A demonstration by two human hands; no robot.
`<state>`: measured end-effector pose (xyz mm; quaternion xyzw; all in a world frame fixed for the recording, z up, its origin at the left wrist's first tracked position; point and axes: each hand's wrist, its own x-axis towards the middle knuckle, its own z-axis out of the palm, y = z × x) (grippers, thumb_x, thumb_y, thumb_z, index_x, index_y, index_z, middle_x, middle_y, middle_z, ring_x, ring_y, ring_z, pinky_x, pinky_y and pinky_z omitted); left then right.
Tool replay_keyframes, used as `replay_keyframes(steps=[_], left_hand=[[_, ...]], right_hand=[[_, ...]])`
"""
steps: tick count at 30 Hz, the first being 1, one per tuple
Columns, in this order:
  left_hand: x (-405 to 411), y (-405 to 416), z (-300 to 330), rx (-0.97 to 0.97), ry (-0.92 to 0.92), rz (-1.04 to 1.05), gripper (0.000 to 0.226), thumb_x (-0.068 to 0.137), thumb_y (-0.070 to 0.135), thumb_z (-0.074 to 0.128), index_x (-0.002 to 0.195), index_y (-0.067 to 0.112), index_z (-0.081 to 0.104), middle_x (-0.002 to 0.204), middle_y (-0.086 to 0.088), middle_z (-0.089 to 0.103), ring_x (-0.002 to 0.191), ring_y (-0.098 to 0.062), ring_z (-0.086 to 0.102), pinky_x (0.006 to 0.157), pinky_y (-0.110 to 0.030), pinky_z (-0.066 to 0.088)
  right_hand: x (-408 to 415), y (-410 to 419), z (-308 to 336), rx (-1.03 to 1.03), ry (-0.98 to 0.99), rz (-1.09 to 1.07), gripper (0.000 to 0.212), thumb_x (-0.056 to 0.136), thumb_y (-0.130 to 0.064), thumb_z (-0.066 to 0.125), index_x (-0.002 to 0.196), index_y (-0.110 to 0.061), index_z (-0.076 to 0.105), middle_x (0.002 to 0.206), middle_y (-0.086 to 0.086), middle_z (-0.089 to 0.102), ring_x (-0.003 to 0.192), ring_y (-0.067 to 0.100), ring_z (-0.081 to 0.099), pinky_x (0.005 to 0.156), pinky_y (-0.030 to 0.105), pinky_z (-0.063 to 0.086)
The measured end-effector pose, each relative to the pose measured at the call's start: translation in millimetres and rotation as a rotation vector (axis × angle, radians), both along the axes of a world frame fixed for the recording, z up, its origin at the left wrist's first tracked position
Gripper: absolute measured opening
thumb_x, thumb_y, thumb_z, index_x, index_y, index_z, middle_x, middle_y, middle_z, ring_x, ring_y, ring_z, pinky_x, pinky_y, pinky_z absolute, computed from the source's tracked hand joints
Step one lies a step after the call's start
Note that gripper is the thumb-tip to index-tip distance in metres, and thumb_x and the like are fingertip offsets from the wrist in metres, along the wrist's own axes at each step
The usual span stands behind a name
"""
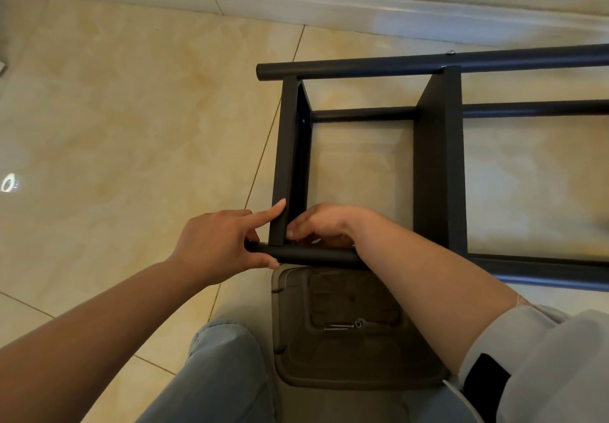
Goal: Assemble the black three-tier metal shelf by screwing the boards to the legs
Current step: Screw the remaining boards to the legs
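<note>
The black metal shelf lies on its side on the tiled floor. Its end board (290, 159) and a second board (440, 165) run between a far leg (428, 63) and a near leg (316, 255). My left hand (220, 241) grips the near leg's end, index finger stretched onto the end board's outer face. My right hand (321, 225) curls at the inner corner where the end board meets the near leg; what its fingertips hold is hidden. A silver screw head (450, 52) shows on the far leg.
A brown plastic stool (356, 323) stands under the near leg, with a bolt and a nut (344, 326) lying on its seat. My knees in grey trousers flank the stool. A white baseboard (296, 7) runs along the far wall. Beige floor tiles spread to the left.
</note>
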<state>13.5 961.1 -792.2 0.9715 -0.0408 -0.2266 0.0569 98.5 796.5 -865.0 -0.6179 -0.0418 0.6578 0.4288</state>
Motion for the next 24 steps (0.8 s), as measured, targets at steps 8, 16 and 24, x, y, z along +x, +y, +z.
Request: replay_keyframes(steps=[8,16,24], left_hand=[[0.7,0.0,-0.4,-0.008,0.015,0.000,0.086,0.071,0.072,0.050,0.128,0.057,-0.012,0.094,0.020,0.054,0.081,-0.002,0.047,0.064,-0.016,0.046],[0.4,-0.9,1.3,-0.008,0.010,-0.003,0.086,0.073,0.071,0.052,0.128,0.057,-0.013,0.093,0.020,0.053,0.081,-0.003,0.048,0.064,-0.017,0.046],[2.2,-1.5,2.5,-0.021,0.028,0.004,0.086,0.071,0.070,0.052,0.128,0.057,-0.011,0.095,0.019,0.056,0.080,-0.003,0.047,0.059,-0.014,0.040]], right_hand=[[-0.3,3.2,-5.3,0.032,0.011,0.042,0.011,0.092,-0.022,0.057,0.101,-0.023,0.062,0.096,-0.003,0.062,0.095,0.016,0.056,0.090,0.032,0.042],[1.9,2.4,-5.8,0.022,0.028,0.029,0.008,0.091,-0.018,0.059,0.089,-0.025,0.063,0.094,-0.001,0.063,0.096,0.018,0.056,0.100,0.038,0.040],[1.9,3.0,-8.7,0.039,0.010,0.036,0.009,0.091,-0.019,0.058,0.090,-0.027,0.063,0.093,-0.003,0.062,0.094,0.017,0.055,0.096,0.036,0.040]])
